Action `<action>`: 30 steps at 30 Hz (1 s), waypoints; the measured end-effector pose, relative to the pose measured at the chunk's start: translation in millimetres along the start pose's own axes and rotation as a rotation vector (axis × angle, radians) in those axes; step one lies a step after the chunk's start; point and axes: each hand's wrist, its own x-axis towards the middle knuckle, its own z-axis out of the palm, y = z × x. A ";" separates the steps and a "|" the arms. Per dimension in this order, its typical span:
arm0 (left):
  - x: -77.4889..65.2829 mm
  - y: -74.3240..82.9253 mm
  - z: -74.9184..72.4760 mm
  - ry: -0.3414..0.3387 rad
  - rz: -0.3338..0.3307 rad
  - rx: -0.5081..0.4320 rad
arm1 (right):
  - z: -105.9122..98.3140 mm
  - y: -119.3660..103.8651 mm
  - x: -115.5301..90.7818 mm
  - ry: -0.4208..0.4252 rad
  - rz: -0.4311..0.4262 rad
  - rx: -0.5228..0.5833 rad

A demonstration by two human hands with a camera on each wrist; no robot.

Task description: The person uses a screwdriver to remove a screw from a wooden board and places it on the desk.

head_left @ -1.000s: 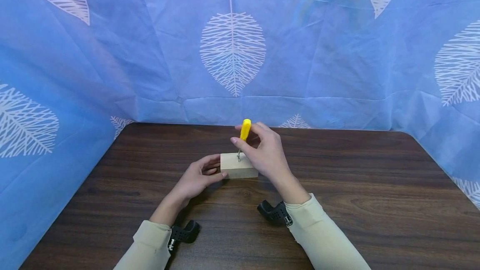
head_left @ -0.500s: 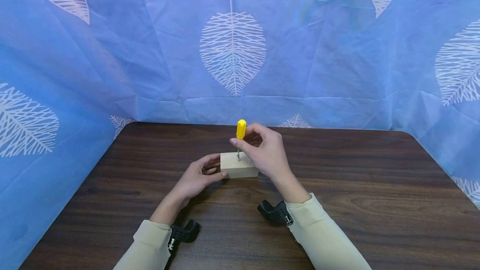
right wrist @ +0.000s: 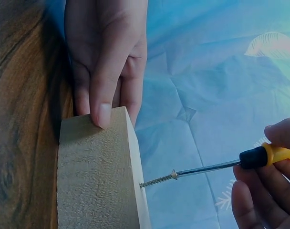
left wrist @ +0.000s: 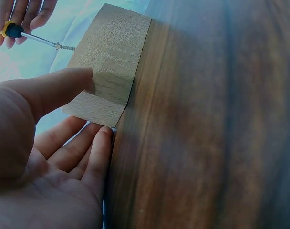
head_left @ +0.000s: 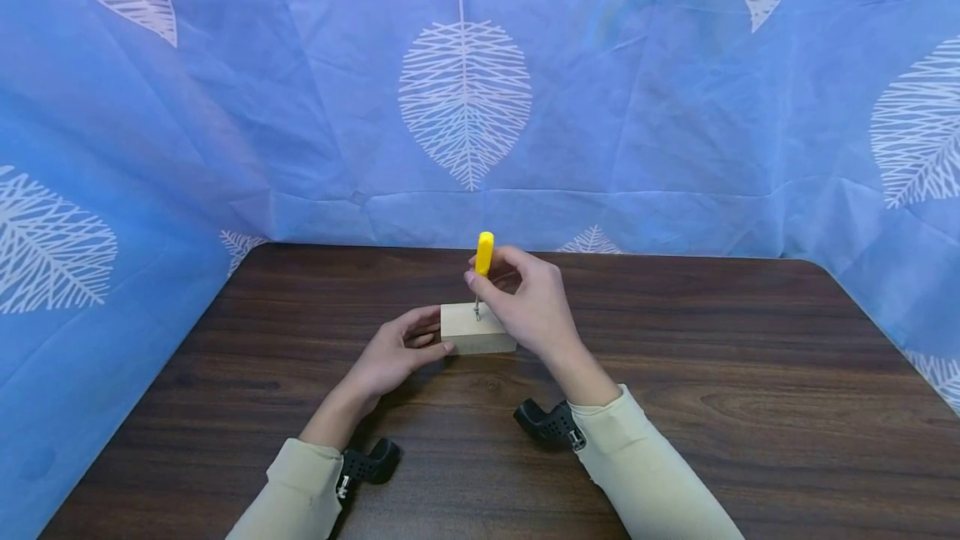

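A pale wooden block (head_left: 477, 343) lies on the table, and a screw (right wrist: 158, 181) stands out of its top face, its thread still largely exposed. My left hand (head_left: 393, 354) grips the block's left end, thumb on the near face and fingers at the end and far side. A screwdriver (head_left: 484, 253) with a yellow handle and black collar stands nearly upright over the block, its metal shaft meeting the screw head. My right hand (head_left: 534, 300) pinches that handle between thumb and fingers. Part of the block's right end is hidden behind this hand in the head view.
The dark wood-grain table (head_left: 712, 373) spreads around the block on all sides. A blue cloth with white leaf prints (head_left: 465, 107) hangs behind it. Black wrist-worn devices (head_left: 371, 462) jut out from both sleeves, low over the table.
The screwdriver handle tipped left, then slightly back right, turning in my right hand's fingers, which shifted a little on it. The block and my left hand stay in place.
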 end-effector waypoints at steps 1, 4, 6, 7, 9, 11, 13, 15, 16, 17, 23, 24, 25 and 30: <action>0.2 -0.1 0.2 -0.001 0.000 0.001 | 0.2 0.2 -0.1 0.001 0.000 0.000; 0.7 -0.4 0.3 0.001 -0.006 0.001 | 1.3 1.0 -0.1 0.007 -0.002 -0.008; 0.7 -0.1 0.2 0.002 -0.006 0.001 | 2.3 1.5 0.2 0.010 -0.006 -0.012; 0.8 0.2 0.3 0.003 -0.007 0.000 | 2.7 1.8 0.2 0.011 -0.010 -0.014; 1.1 0.6 0.3 0.003 -0.008 -0.001 | 3.5 2.1 0.5 0.014 -0.016 -0.014; 1.4 1.0 0.5 0.003 -0.009 -0.004 | 4.1 2.3 0.6 0.017 -0.024 -0.013; 1.7 1.2 0.5 0.005 -0.011 -0.005 | 4.3 2.2 0.4 0.018 -0.032 -0.014; 1.8 1.3 0.4 0.006 -0.011 -0.003 | 4.4 2.0 0.2 0.019 -0.040 -0.016; 1.8 1.4 0.4 0.007 -0.013 -0.003 | 4.7 2.3 0.1 0.020 -0.046 -0.017; 1.8 1.4 0.4 0.007 -0.013 -0.002 | 4.8 2.5 0.0 0.021 -0.049 -0.018; 1.8 2.0 0.3 0.007 -0.019 0.003 | 5.7 3.2 0.7 0.032 -0.069 -0.054; 1.7 2.3 0.4 0.006 -0.022 0.003 | 5.7 3.2 0.7 0.033 -0.071 -0.060; 1.6 2.7 0.3 0.005 -0.023 0.003 | 5.8 3.4 0.6 0.031 -0.069 -0.064; 0.1 3.9 -0.6 -0.001 -0.027 0.004 | 5.0 3.4 0.5 0.023 -0.053 -0.049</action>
